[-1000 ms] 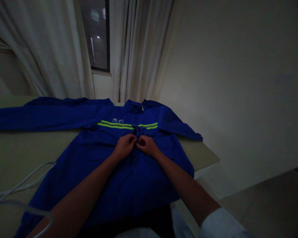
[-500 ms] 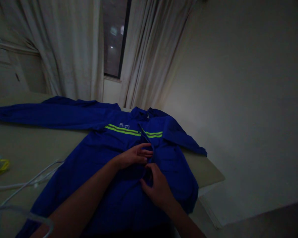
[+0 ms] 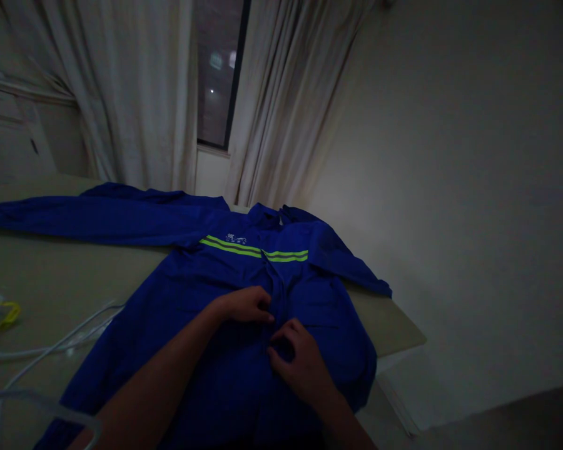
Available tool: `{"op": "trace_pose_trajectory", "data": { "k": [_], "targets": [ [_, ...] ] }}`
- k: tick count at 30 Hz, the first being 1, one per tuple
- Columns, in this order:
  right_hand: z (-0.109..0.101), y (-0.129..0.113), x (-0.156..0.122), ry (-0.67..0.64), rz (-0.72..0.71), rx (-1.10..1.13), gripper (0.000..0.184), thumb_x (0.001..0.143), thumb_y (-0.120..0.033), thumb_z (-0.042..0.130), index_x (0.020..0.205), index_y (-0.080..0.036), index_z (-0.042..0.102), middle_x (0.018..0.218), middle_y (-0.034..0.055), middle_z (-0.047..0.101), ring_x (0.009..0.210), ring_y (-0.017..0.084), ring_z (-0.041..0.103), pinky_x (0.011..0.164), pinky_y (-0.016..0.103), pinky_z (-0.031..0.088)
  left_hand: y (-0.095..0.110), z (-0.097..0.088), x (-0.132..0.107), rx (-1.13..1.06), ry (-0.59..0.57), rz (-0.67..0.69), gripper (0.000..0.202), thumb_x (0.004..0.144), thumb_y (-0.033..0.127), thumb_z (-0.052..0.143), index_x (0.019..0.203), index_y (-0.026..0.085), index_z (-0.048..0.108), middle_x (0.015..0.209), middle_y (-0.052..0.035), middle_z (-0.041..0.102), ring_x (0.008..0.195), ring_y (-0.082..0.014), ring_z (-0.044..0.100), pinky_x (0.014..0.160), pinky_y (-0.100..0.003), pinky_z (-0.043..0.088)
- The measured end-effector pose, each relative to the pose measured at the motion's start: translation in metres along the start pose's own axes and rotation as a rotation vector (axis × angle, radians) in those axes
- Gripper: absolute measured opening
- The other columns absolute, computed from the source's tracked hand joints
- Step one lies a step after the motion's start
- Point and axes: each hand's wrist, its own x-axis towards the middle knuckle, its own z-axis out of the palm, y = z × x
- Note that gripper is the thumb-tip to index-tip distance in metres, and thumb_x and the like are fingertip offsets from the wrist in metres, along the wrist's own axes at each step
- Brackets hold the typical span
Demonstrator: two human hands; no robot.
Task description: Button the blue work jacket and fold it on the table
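Note:
A blue work jacket (image 3: 234, 369) lies front side up, with a yellow-green striped band (image 3: 234, 247) across its chest and a small white logo beside the front opening. At the front placket (image 3: 276, 281), my left hand (image 3: 244, 305) has its fingers curled in on the fabric edge. Just below and to the right, my right hand (image 3: 303, 359) pinches the placket, thumb and forefinger making a ring. What lies between the fingertips is too dark to make out beyond blue cloth. The jacket's collar (image 3: 264, 215) points away from me.
The jacket rests on a pale table (image 3: 394, 325) whose right corner shows. White cables (image 3: 32, 353) and a yellow tie (image 3: 9, 315) lie at the left. Behind are curtains (image 3: 141, 94), a window (image 3: 216, 75), a white cabinet (image 3: 9, 137) and a bare wall (image 3: 450, 187).
My left hand's fingers, stretched out before, have curled in on the placket, and the hand is slightly lower. My right hand has shifted a little down. The placket's upper part now lies flatter.

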Motion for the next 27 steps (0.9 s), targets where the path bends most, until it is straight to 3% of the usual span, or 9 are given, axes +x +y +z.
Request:
{"op": "trace_pose_trajectory", "data": {
  "k": [4,7,10,13,17,21,27],
  "targets": [
    [0.003,0.001,0.002,-0.022,-0.002,-0.126,0.014,0.085,-0.026,0.081,0.096,-0.024,0.073,0.104,0.0054,0.067,0.09,0.023,0.071,0.081,0.036,0.057,0.001,-0.001,-0.001,-0.033,0.022,0.018,0.035,0.077,0.05,0.07,0.065,0.02,0.056,0.063,-0.0002,0.063,0.06,-0.0148,0.051,0.053,-0.026,0.033],
    [0.01,0.005,0.0,0.01,-0.062,-0.168,0.009,0.089,-0.021,0.075,0.096,-0.023,0.072,0.105,0.0057,0.067,0.09,0.022,0.072,0.08,0.034,0.057,0.003,-0.001,-0.003,-0.053,-0.085,-0.03,0.039,0.081,0.055,0.067,0.067,0.019,0.061,0.063,-0.0013,0.064,0.058,-0.0148,0.054,0.053,-0.026,0.036],
    [0.019,0.012,-0.003,0.104,-0.158,-0.148,0.009,0.09,-0.015,0.068,0.094,-0.022,0.07,0.098,0.0045,0.066,0.084,0.019,0.07,0.076,0.03,0.056,0.006,-0.001,-0.006,0.05,-0.152,-0.071,0.032,0.078,0.047,0.069,0.064,0.019,0.061,0.06,-0.0002,0.062,0.056,-0.0145,0.054,0.051,-0.026,0.035],
    [0.025,0.02,-0.005,0.182,-0.259,-0.12,0.011,0.094,-0.014,0.062,0.093,-0.022,0.069,0.094,0.004,0.064,0.08,0.016,0.067,0.072,0.027,0.054,0.008,0.0,-0.006,0.164,-0.077,-0.047,0.026,0.074,0.038,0.07,0.062,0.02,0.056,0.058,0.0025,0.057,0.055,-0.0132,0.05,0.049,-0.026,0.03],
    [0.026,0.022,-0.007,0.243,-0.366,-0.18,0.015,0.101,-0.014,0.054,0.097,-0.02,0.067,0.094,0.0054,0.064,0.078,0.016,0.065,0.072,0.027,0.053,0.005,0.001,-0.005,0.083,-0.082,-0.021,0.03,0.079,0.044,0.067,0.066,0.019,0.056,0.06,0.0026,0.056,0.055,-0.0129,0.048,0.049,-0.026,0.03],
    [0.023,0.021,-0.004,0.25,-0.443,-0.281,0.016,0.104,-0.015,0.051,0.099,-0.019,0.066,0.092,0.0064,0.066,0.076,0.017,0.065,0.071,0.028,0.053,-0.001,0.006,-0.003,0.013,-0.027,0.028,0.037,0.081,0.049,0.067,0.066,0.02,0.049,0.058,0.0051,0.046,0.055,-0.0113,0.04,0.05,-0.026,0.027],
    [0.015,0.024,0.003,0.201,-0.345,-0.09,0.015,0.106,-0.02,0.053,0.1,-0.021,0.067,0.097,0.0057,0.064,0.083,0.017,0.067,0.075,0.027,0.054,-0.003,0.012,0.001,-0.032,0.042,0.135,0.042,0.086,0.052,0.064,0.065,0.02,0.045,0.062,0.0062,0.037,0.059,-0.0098,0.035,0.053,-0.025,0.025]
  ]
}}
